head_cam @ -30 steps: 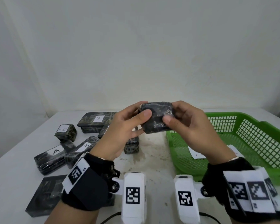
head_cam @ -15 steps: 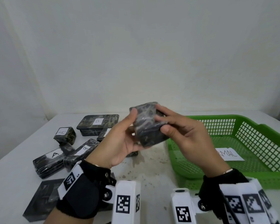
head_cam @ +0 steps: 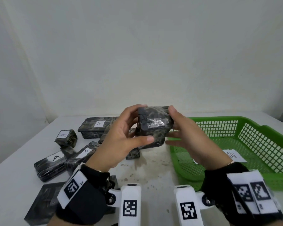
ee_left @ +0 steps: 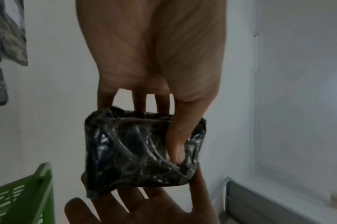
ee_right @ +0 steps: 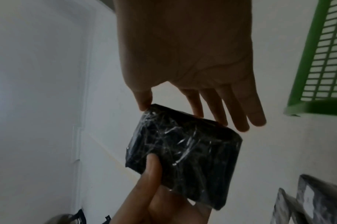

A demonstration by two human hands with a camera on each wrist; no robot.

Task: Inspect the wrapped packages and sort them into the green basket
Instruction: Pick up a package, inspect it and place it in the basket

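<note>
A small dark package (head_cam: 154, 126) wrapped in shiny film is held in the air above the table, just left of the green basket (head_cam: 235, 119). My left hand (head_cam: 138, 123) pinches it, thumb (ee_left: 180, 136) on the near face and fingers behind. My right hand (head_cam: 175, 128) lies against its right side, thumb tip on the top corner and straight fingers (ee_right: 238, 109) spread below. No label shows on the faces of the package (ee_right: 183, 154) in view. In the basket lies a white paper slip (head_cam: 234, 155).
Several wrapped packages lie on the white table (head_cam: 153, 173) at the left: a cube marked A (head_cam: 65, 137), a flat box marked B (head_cam: 98, 126), long ones marked A (head_cam: 51, 162) and B (head_cam: 83, 152), a flat dark one (head_cam: 42, 203). A small one (head_cam: 133, 154) sits below the hands.
The package has been turned between the hands and now shows another face. My right hand's fingers have gone from gripping it to lying straight under it.
</note>
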